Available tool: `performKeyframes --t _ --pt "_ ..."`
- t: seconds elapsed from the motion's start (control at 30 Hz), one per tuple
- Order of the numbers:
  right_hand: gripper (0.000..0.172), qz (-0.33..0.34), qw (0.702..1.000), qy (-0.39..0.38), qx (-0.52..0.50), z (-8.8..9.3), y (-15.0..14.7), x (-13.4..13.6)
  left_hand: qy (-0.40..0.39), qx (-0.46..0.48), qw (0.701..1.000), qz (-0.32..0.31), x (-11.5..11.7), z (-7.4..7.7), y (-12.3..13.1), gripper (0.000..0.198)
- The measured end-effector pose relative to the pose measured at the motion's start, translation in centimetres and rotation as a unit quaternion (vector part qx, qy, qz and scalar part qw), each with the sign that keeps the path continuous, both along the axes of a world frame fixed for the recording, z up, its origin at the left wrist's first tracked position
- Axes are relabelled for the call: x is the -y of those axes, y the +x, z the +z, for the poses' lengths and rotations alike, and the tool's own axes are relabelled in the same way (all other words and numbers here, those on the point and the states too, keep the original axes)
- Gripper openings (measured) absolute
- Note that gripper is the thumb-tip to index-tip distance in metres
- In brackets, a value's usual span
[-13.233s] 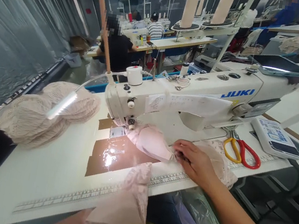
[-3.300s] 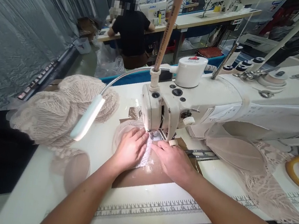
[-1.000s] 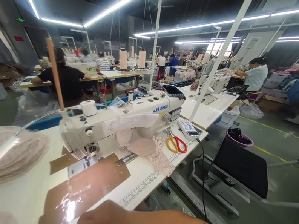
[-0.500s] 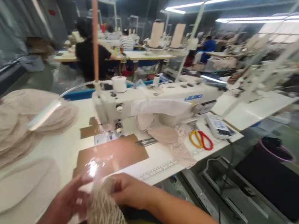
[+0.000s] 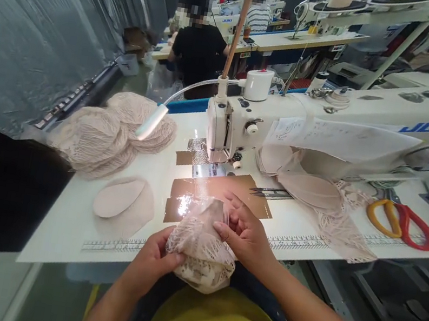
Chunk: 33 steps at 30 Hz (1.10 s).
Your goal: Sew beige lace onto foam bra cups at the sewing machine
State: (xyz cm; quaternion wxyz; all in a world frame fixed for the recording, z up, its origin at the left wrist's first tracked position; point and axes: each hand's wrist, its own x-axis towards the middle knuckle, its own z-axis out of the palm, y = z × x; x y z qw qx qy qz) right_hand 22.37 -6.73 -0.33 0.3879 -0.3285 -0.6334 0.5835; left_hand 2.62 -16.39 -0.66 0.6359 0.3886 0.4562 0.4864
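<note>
Between my two hands is a beige lace bra cup (image 5: 204,246), held over the front edge of the sewing table. My left hand (image 5: 152,260) pinches its left side, thumb on top. At the upper right edge, my right hand (image 5: 245,234) grips the cup with thumb and fingers. Just beyond lies brown tape (image 5: 226,187) on the table, below the needle area of a white sewing machine (image 5: 240,126). To the left rests a smooth beige cup piece (image 5: 119,202) on thin fabric. Thread snips (image 5: 270,193) lie right of the tape.
Stacked lace cups (image 5: 99,136) sit at the left under a lit lamp (image 5: 151,122). Scissors with yellow and red handles (image 5: 401,223) and more beige cups with lace (image 5: 312,190) lie at the right. A person in black (image 5: 198,48) sits beyond the machine.
The view has swung left and down, nearer the table. The lace cup has come up into fuller view, and my hands have shifted to hold it spread at its left and right sides.
</note>
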Motion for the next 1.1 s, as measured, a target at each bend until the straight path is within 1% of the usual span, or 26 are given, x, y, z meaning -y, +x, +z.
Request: performKeyframes --t 0.07,0.1,0.13,0.27,0.33,0.4,0.43,0.5,0.57,0.6,0.63,0.7,0.73,0.77,0.83,0.93,1.0,1.07,1.1 --pt "0.032 0.010 0.994 0.099 0.050 0.3 0.1 -0.3 0.010 -0.004 0.999 0.033 -0.1 0.3 0.3 0.043" --pt "0.021 0.026 0.989 0.132 0.063 0.6 0.1 -0.4 0.018 -0.007 0.999 0.051 -0.2 0.4 0.5 0.042" --pt "0.016 0.044 0.985 0.152 0.071 0.9 0.1 -0.5 0.025 -0.010 0.997 0.067 -0.3 0.5 0.8 0.041" --pt "0.019 0.085 0.979 0.167 0.080 1.5 0.2 -0.6 0.042 -0.020 0.987 0.152 -0.7 0.9 1.9 0.037" --pt "0.025 0.085 0.980 0.165 0.075 1.5 0.3 -0.6 0.058 -0.036 0.976 0.206 -0.9 0.8 2.4 0.036" --pt "0.029 0.067 0.984 0.154 0.057 1.4 0.3 -0.6 0.084 -0.079 0.963 0.244 -1.0 0.6 2.7 0.034" --pt "0.030 0.056 0.986 0.150 0.046 1.3 0.2 -0.6 0.099 -0.109 0.957 0.249 -0.9 0.4 2.8 0.033" --pt "0.043 0.051 0.988 0.145 0.029 1.3 -0.1 -0.6 0.128 -0.168 0.948 0.237 -0.6 0.0 2.7 0.030" --pt "0.058 0.075 0.990 0.118 0.030 1.4 -0.5 -0.4 0.146 -0.216 0.940 0.219 -0.2 -0.3 2.3 0.029" --pt "0.059 0.101 0.991 0.084 0.029 1.4 -0.6 -0.4 0.149 -0.230 0.939 0.209 0.0 -0.4 2.1 0.030" --pt "0.055 0.132 0.990 0.039 0.024 1.5 -0.8 -0.4 0.146 -0.238 0.939 0.202 0.2 -0.5 1.9 0.031" --pt "0.039 0.182 0.982 -0.056 0.008 1.5 -0.9 -0.4 0.129 -0.230 0.944 0.198 0.3 -0.4 1.6 0.034" --pt "0.032 0.194 0.977 -0.092 -0.003 1.5 -0.9 -0.4 0.118 -0.217 0.947 0.204 0.3 -0.3 1.5 0.037" --pt "0.030 0.194 0.974 -0.114 -0.013 1.5 -0.8 -0.5 0.107 -0.201 0.950 0.215 0.3 -0.2 1.5 0.040" --pt "0.030 0.165 0.980 -0.111 -0.029 1.4 -0.7 -0.8 0.094 -0.162 0.952 0.242 0.2 0.0 1.7 0.044" --pt "0.027 0.125 0.989 -0.059 -0.060 1.2 -0.8 -1.2 0.086 -0.104 0.959 0.248 0.0 -0.3 2.0 0.046" --pt "0.026 0.140 0.986 -0.060 -0.067 1.1 -1.0 -1.5 0.078 -0.085 0.967 0.228 0.0 -0.7 2.1 0.049" --pt "0.029 0.168 0.979 -0.095 -0.068 1.0 -1.1 -1.5 0.068 -0.084 0.971 0.214 0.0 -1.1 2.1 0.053" --pt "0.032 0.170 0.977 -0.111 -0.071 0.9 -1.1 -1.5 0.060 -0.084 0.971 0.217 0.0 -1.2 2.1 0.053"
